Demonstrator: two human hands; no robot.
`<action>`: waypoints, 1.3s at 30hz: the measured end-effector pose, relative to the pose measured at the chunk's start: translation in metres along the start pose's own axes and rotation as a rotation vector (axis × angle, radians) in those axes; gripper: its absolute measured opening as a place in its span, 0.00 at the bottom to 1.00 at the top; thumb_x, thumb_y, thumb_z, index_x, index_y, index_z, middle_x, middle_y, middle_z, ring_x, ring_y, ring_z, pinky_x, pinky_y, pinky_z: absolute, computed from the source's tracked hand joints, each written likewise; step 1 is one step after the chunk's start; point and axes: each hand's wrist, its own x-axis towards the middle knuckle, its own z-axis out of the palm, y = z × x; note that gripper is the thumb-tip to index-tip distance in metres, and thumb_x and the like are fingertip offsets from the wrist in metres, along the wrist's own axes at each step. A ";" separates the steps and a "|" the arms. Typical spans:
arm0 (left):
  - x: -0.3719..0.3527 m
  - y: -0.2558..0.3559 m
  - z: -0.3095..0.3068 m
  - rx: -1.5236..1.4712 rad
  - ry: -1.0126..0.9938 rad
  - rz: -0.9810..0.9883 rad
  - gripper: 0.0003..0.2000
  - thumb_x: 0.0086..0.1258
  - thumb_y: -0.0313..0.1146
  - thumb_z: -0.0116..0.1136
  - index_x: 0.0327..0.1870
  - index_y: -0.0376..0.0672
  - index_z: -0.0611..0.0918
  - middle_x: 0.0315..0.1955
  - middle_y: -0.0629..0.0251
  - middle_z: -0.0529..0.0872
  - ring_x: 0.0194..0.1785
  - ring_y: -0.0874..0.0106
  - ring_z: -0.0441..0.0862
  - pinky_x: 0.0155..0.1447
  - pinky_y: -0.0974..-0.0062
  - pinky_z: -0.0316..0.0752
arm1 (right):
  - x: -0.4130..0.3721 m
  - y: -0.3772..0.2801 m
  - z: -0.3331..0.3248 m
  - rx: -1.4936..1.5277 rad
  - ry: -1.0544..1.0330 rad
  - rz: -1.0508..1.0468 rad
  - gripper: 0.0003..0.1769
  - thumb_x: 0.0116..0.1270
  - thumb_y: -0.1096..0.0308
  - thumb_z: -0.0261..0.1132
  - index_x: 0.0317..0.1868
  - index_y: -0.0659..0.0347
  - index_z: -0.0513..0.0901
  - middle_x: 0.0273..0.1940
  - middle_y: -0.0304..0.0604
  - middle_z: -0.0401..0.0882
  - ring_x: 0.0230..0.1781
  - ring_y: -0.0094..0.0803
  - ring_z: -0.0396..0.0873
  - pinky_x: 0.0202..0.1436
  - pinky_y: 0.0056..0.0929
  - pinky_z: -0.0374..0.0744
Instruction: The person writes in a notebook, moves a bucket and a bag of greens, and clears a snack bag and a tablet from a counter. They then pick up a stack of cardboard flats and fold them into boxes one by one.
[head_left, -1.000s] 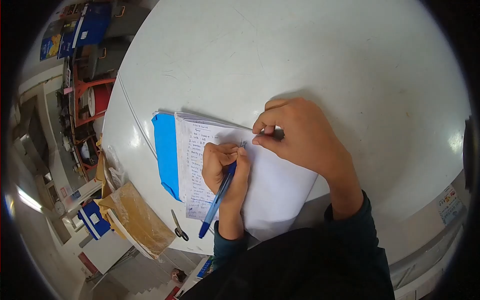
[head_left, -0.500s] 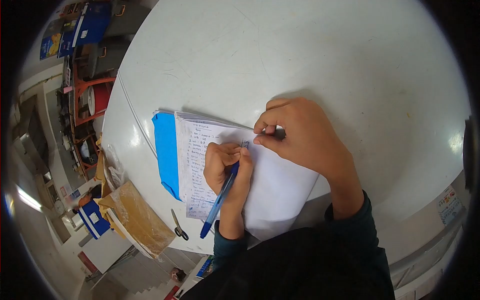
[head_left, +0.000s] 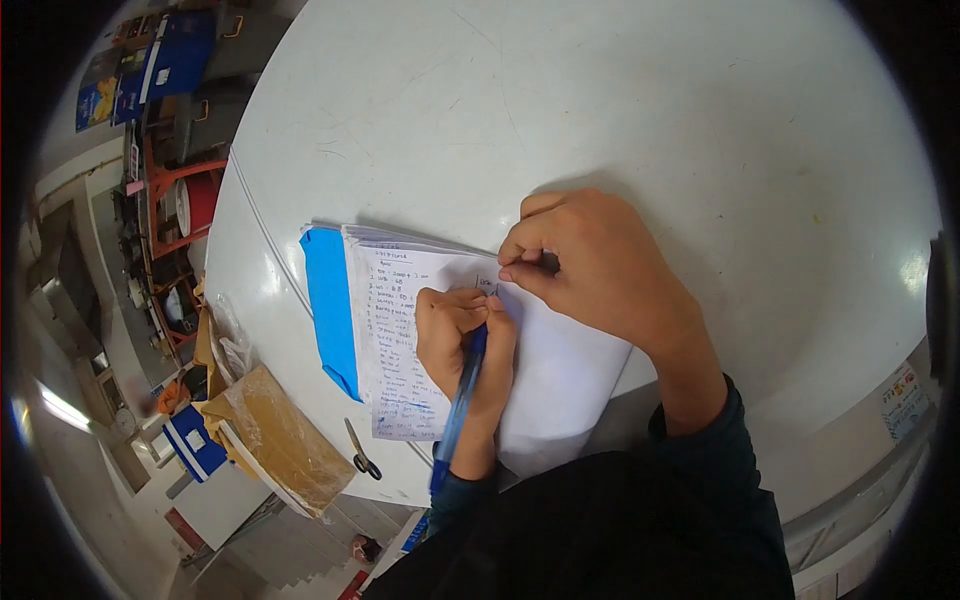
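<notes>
My left hand (head_left: 468, 345) is closed around a blue pen (head_left: 460, 405), its fingertips on the open notebook's page. Just above them, a few dark handwritten marks (head_left: 486, 282) show. The blank part of the page (head_left: 560, 390) stretches to the right, while the page on the left (head_left: 392, 340) carries a handwritten list. A bright blue cover piece (head_left: 330, 310) lies along the notebook's left side. My right hand (head_left: 600, 270) has its thumb and fingers pinched at the page's upper corner. The pen's tip is hidden by my left fingers.
The notebook lies on a white table (head_left: 650, 100). Scissors (head_left: 362, 455) are near its lower left edge, beside a brown package in clear plastic (head_left: 285, 430). Farther left are a blue box (head_left: 192, 440), an orange-red frame (head_left: 160, 190) and blue packages (head_left: 180, 55).
My left hand has shifted slightly right along the page, and the pen stands steeper. More handwriting shows above the fingers. My right hand has moved a little left and stays pinched.
</notes>
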 end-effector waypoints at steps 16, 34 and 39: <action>0.002 0.002 -0.002 -0.168 -0.003 -0.138 0.11 0.51 0.16 0.56 0.19 0.38 0.65 0.22 0.63 0.69 0.28 0.75 0.73 0.33 0.83 0.66 | 0.000 0.001 0.002 -0.002 0.008 -0.001 0.03 0.42 0.74 0.65 0.22 0.62 0.81 0.20 0.40 0.75 0.20 0.30 0.73 0.24 0.23 0.70; 0.001 0.002 -0.002 -0.171 -0.035 -0.078 0.12 0.51 0.18 0.58 0.20 0.38 0.66 0.22 0.62 0.70 0.28 0.73 0.74 0.30 0.83 0.67 | 0.000 0.002 0.002 -0.007 0.017 -0.030 0.03 0.43 0.74 0.65 0.22 0.62 0.81 0.20 0.39 0.75 0.19 0.29 0.73 0.24 0.23 0.70; -0.001 -0.002 -0.002 -0.308 -0.009 -0.107 0.12 0.51 0.18 0.58 0.20 0.39 0.66 0.22 0.62 0.70 0.28 0.72 0.74 0.30 0.82 0.67 | 0.000 0.002 0.002 -0.003 0.023 -0.023 0.03 0.43 0.74 0.65 0.22 0.62 0.81 0.20 0.39 0.75 0.19 0.29 0.73 0.24 0.23 0.70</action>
